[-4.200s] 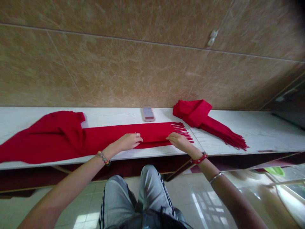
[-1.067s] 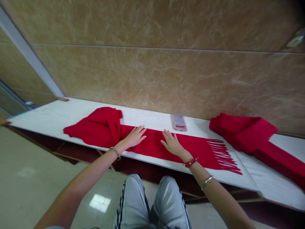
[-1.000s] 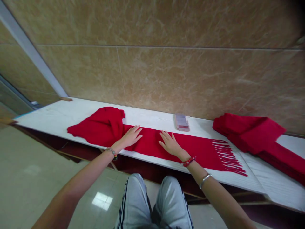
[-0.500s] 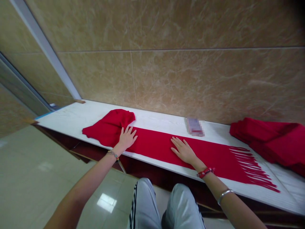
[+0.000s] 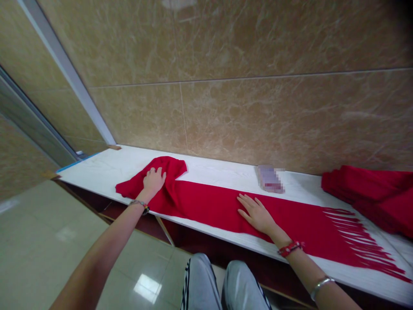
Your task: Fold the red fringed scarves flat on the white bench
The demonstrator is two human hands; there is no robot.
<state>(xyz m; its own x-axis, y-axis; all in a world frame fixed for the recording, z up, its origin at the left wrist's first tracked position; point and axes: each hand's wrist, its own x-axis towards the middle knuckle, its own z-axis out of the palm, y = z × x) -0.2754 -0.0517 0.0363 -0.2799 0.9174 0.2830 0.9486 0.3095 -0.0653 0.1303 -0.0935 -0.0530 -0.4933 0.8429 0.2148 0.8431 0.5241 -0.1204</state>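
Observation:
A long red scarf [image 5: 206, 203] lies along the white tabletop, flat through its middle and right part. Its fringe [image 5: 364, 243] spreads out at the right end, while the left end is a rumpled heap. On that heap rests my left hand [image 5: 154, 181], fingers apart and slightly bent. My right hand [image 5: 257, 215] lies flat on the smooth middle stretch with its fingers spread. Neither hand grips the cloth.
A second red scarf [image 5: 371, 193] sits bunched at the back right. Near the wall lies a blurred phone-like object [image 5: 270, 178]. The white tabletop [image 5: 213, 168] runs along a tan tiled wall, with dark red shelving [image 5: 196, 241] beneath.
Earlier both hands pinched the scarf's front edge near the fringe; now they lie open on it. My left hand has slid left onto the heap. The view has shifted left.

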